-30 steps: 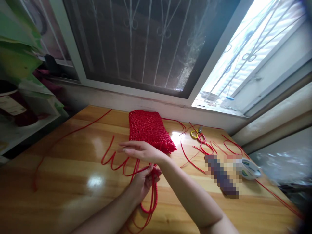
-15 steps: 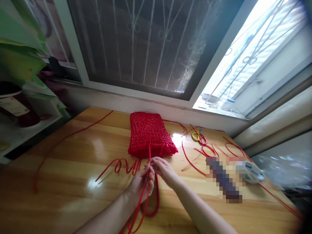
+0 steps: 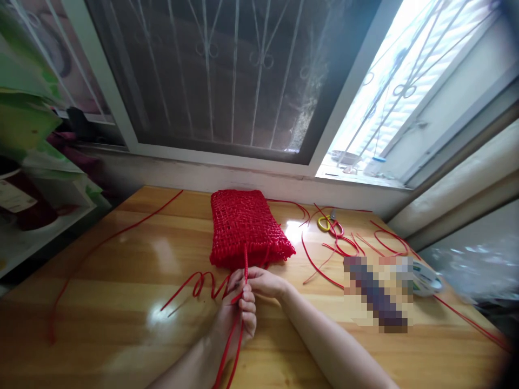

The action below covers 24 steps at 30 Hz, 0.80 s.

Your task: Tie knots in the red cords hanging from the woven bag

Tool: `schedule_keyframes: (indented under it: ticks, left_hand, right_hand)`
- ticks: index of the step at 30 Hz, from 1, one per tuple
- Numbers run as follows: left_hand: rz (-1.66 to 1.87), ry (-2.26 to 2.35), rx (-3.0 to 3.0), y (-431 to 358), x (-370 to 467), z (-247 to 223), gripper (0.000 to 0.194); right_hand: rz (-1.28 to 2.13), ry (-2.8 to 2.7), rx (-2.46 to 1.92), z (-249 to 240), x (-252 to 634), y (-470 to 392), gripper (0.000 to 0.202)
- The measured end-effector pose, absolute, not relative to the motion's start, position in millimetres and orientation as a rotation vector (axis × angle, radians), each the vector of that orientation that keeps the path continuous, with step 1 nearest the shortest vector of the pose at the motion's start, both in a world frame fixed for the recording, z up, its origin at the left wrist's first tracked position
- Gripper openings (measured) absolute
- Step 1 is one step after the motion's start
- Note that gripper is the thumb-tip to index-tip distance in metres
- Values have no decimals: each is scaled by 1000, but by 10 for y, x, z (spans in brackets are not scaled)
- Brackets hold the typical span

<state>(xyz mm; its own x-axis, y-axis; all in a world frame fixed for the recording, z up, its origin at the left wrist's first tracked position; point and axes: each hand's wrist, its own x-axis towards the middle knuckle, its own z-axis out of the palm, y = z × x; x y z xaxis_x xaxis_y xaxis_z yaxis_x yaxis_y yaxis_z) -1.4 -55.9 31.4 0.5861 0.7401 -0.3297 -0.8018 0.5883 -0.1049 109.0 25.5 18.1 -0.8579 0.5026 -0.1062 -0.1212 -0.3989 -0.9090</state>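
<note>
Both hands, left hand [image 3: 239, 313] and right hand [image 3: 263, 282], pinch the thin red plastic cord [image 3: 245, 259] running straight away to the red woven mesh bag [image 3: 245, 227].

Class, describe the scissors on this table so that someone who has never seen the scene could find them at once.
Start at the wooden table under the barred window. Right of the red woven bag, near the far edge, lie the scissors among loose red cords. Their one yellow and one red handle loop set them apart.

Left hand [image 3: 238, 316] and right hand [image 3: 265, 282], red cord [image 3: 245, 265] pinched, beside woven red bag [image 3: 245, 227].
</note>
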Motion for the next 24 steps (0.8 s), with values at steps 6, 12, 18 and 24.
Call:
schedule_keyframes:
  ticks: [6, 12, 18, 24]
  left_hand:
    - [847, 152, -316, -613, 6, 261, 10]
    - [844, 292, -261, -549, -24, 191, 12]
    - [877, 412, -208, -530, -54, 248, 11]
    - [923, 592, -145, -347, -114, 264, 14]
  right_hand:
    - [2420, -1345, -355, 199, 1152, 237, 28]
    - [2319, -1259, -528, 195, 1197, 293, 28]
    - [2056, -1384, -640, 293, 1236, 359, 23]
    - [2066, -853, -605, 232, 1141, 453, 29]
